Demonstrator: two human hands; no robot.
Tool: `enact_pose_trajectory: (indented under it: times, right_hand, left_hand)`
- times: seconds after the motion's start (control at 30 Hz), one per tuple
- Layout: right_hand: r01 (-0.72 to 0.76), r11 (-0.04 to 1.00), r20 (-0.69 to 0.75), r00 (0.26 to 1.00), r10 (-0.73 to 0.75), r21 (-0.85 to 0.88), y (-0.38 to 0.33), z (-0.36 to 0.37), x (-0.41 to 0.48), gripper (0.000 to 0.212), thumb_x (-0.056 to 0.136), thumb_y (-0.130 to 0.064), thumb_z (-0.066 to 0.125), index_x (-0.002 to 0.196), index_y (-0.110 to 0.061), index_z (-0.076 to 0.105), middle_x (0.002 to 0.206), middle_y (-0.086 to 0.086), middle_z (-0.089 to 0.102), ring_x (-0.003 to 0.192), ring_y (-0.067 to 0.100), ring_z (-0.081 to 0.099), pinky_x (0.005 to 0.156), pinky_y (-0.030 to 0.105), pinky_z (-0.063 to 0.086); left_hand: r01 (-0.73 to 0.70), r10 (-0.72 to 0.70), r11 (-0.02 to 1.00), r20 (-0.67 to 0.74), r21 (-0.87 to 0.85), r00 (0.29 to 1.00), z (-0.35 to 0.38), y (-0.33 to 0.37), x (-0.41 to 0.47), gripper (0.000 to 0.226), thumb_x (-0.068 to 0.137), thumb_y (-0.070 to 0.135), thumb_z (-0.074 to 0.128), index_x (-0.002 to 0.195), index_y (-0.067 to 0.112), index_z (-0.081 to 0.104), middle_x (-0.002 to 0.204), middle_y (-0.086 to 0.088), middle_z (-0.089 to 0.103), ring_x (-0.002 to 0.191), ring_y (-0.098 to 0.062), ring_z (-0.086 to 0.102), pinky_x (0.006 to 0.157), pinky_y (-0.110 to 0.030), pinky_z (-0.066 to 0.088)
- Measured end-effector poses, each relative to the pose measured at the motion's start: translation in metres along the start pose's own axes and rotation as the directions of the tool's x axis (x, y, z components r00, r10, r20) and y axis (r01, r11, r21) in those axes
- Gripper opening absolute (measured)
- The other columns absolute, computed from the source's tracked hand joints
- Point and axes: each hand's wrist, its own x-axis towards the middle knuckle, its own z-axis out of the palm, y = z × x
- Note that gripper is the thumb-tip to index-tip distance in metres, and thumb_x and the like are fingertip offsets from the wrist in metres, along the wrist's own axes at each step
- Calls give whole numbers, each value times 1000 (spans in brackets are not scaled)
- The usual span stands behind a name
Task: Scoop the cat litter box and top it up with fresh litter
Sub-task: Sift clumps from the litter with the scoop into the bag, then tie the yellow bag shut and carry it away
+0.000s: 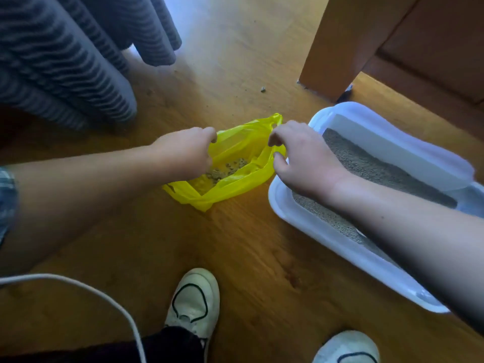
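A yellow plastic bag (230,179) lies on the wooden floor with grey litter clumps (226,167) inside. My left hand (186,153) pinches the bag's left edge. My right hand (298,155) grips the bag's right edge near its handle, and the mouth is held apart between them. To the right stands the white litter box (288,213), filled with grey litter (366,166); my right forearm crosses over it. No scoop is in view.
A wooden cabinet corner (337,48) stands behind the box. Grey striped curtains (65,61) hang at the left. A stray litter clump (262,89) lies on the floor. My white shoes (195,299) and a white cable (104,294) are at the bottom.
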Motion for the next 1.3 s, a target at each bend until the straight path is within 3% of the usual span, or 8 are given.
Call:
enact_pose_trajectory:
  times: [0.13,0.4,0.5,0.7,0.87,1.1,1.2,1.3]
  right_hand:
    - [-103,975,127,983,129,-195,-4,8,44,31,87,-17,53,118,-17,58,119,11,56,112,34,51,94,45,44]
    - [-420,828,264,807,528,-371,-4,29,104,68,91,-21,45,152,-8,17,134,23,56,121,43,54,97,47,43]
    - [-487,832,302,777,552,-266,-7,43,99,63,88,-8,45,146,0,23,126,24,58,114,41,58,82,41,49]
    - [-353,935,133,926,353,-24,-3,24,75,50,80,-9,46,127,-27,53,118,12,63,105,36,59,84,40,50]
    - [-320,896,65,946,316,308,-1,2,65,28,86,-17,56,111,-27,62,101,-4,60,95,20,56,72,30,40]
    - [-233,794,-12,957,290,562,7,-20,47,24,82,-19,62,104,-29,64,83,-9,53,72,8,49,65,27,42]
    - [-252,715,5,945,328,653,9,-27,48,22,77,-30,62,98,-32,65,91,2,59,82,16,56,72,34,46]
    - [-246,727,-64,927,370,642,11,-30,51,23,78,-13,57,87,-32,65,84,3,61,75,20,58,66,40,50]
  left_hand:
    - [192,-189,980,45,-57,981,22,-36,-16,27,90,32,55,110,18,45,117,-9,60,98,-33,60,74,-40,48]
    - [532,-480,811,243,-242,843,53,-42,-26,97,90,58,60,149,0,10,144,-25,42,127,-40,49,99,-45,43]
    - [486,-441,765,206,-423,874,59,-42,-21,76,93,41,63,141,-4,23,124,-22,55,113,-38,57,84,-39,42]
    - [335,-387,783,13,-525,922,44,-42,-8,14,93,15,54,98,17,42,88,-1,51,73,-17,50,59,-31,35]
    - [177,-319,812,-169,-556,933,25,-31,4,12,91,24,58,90,20,46,85,-1,56,82,-27,55,69,-33,37]
    - [100,-173,981,-508,-168,844,-10,-39,-1,24,95,41,57,89,22,43,83,0,56,75,-26,52,64,-39,42]
    - [124,-220,969,-515,-213,828,-19,-38,4,19,97,36,53,90,21,43,81,1,53,74,-27,50,66,-39,40]
    - [147,-359,890,-466,-430,808,-25,-29,11,16,97,28,53,91,17,43,75,3,47,76,-27,50,67,-37,37]
